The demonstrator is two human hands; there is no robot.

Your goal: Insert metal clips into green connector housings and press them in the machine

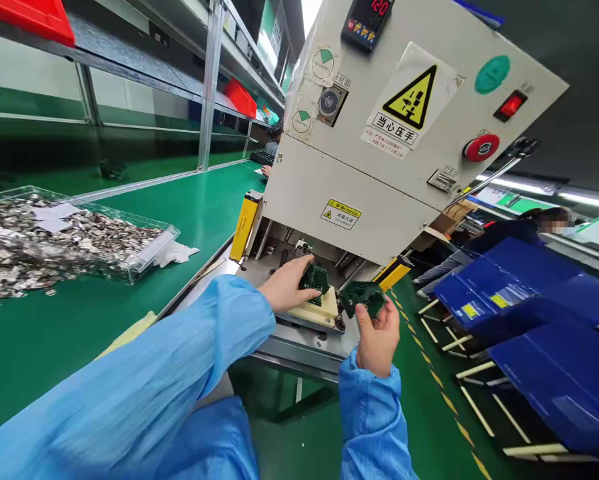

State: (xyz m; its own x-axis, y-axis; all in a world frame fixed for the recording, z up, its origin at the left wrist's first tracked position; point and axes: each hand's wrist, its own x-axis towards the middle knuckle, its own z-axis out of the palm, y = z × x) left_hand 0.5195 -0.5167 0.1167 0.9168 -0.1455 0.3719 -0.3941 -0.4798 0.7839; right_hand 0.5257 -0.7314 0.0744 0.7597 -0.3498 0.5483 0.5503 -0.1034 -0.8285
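Between the thumb and fingers of my left hand (290, 285) is a dark green circuit board (317, 279), just over a cream-coloured fixture block (324, 308) on the bed of the press. Whether that board touches the block I cannot tell. My right hand (380, 335) pinches a second green circuit board (362, 297) by its lower edge, tilted, to the right of the block. Both hands are in front of the opening of a beige press machine (339, 193). My left fingers partly cover the first board.
Yellow sensor bars (245, 225) flank the press opening. A clear tray (144, 260) of small metal pieces stands on the green bench (179, 207) at left, with loose pieces beside it. Blue-covered racks (554, 373) and a person (509, 243) are at right. A red stop button (481, 148) sticks out of the machine.
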